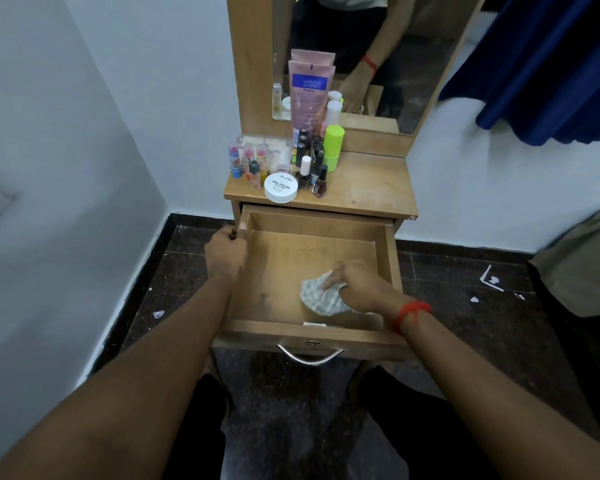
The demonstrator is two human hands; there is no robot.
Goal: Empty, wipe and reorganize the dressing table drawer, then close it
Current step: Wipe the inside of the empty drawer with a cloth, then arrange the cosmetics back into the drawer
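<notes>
The wooden drawer (pixel 394 258) of the dressing table is pulled out wide, and nothing lies in it but a cloth. My right hand (pixel 355 284) presses a grey-and-white patterned cloth (pixel 317 299) onto the drawer floor near the front right. My left hand (pixel 226 252) grips the drawer's left wall near its back corner. On the tabletop (pixel 368 188) stands a cluster of cosmetics: a pink tube (pixel 309 95), a lime-green bottle (pixel 334 147), several nail polish bottles (pixel 319 181), a white round nail polish remover tub (pixel 280 188) and small lip balms (pixel 236 162).
A mirror (pixel 378 46) rises behind the tabletop. A metal handle (pixel 309 356) hangs on the drawer front. White walls stand to the left and right, a blue curtain (pixel 548 64) hangs at the upper right, and paper scraps (pixel 492 280) lie on the dark floor.
</notes>
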